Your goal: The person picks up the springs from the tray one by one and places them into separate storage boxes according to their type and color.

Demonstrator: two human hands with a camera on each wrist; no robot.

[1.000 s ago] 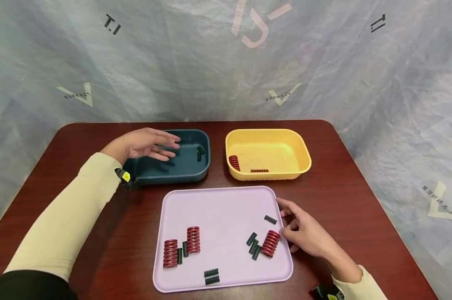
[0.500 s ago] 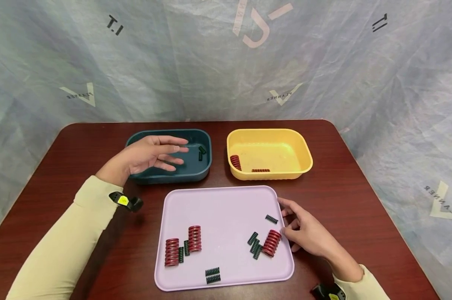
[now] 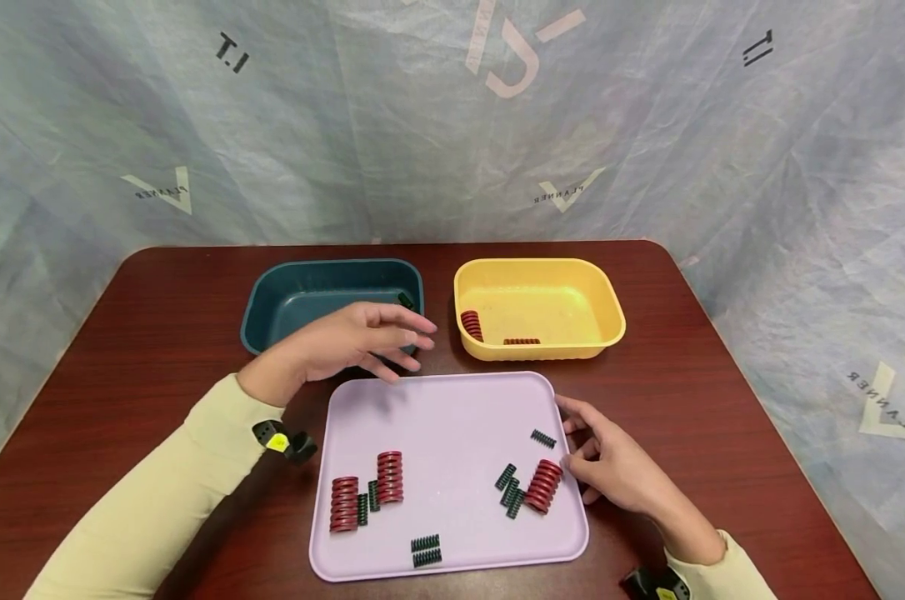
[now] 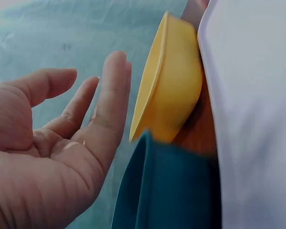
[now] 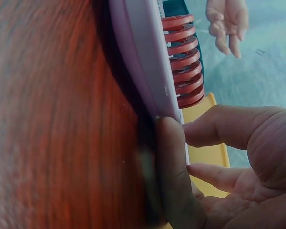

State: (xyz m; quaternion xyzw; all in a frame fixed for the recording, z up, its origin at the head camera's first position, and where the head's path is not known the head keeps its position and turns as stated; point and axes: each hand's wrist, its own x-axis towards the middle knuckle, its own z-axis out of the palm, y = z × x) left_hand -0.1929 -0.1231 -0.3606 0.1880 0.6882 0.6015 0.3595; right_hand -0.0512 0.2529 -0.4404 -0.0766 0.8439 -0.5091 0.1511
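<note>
Left hand (image 3: 347, 342) empty, fingers loose, over tray's (image 3: 437, 400) far-left corner; right hand (image 3: 610, 467) relaxed at its right edge. Risk: bumping red spring (image 3: 542, 486).

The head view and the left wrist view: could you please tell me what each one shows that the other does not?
Only the head view shows the springs: red and dark ones on the lilac tray, red ones in the yellow bin, one dark one in the teal bin, plus the right hand at the tray's right edge. Only the left wrist view shows the left hand's bare palm, fingers relaxed, holding nothing. Both show the left hand, both bins and the tray.
</note>
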